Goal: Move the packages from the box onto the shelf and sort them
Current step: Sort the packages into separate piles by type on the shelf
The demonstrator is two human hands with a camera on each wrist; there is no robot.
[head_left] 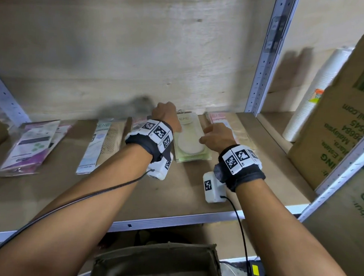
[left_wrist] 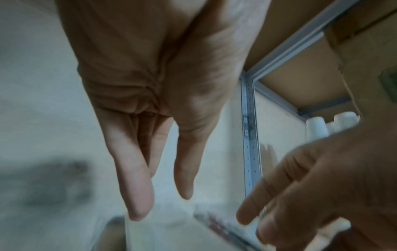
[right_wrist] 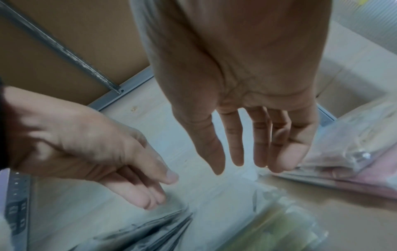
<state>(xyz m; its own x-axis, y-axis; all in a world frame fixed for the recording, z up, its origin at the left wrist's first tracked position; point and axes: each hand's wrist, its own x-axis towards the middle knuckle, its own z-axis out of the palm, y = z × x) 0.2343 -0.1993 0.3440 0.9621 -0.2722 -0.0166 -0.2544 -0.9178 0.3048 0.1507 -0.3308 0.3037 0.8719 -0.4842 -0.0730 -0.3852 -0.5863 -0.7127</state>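
Green package [head_left: 191, 138] label reads "ENE", between hands

Stack of white paper cups [head_left: 313, 96] stands in the next bay, beside a printed cardboard carton [head_left: 337, 134]; plywood backboard [head_left: 139, 50] behind.

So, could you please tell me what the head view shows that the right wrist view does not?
Only the head view shows the purple package at the shelf's left end, the stack of white cups beside the printed cardboard box, and the wristbands with square markers.

Only the right wrist view shows the palm side of the right hand, its fingers straight and holding nothing.

Both show the left hand, the green package, the pink package and the wooden shelf board.
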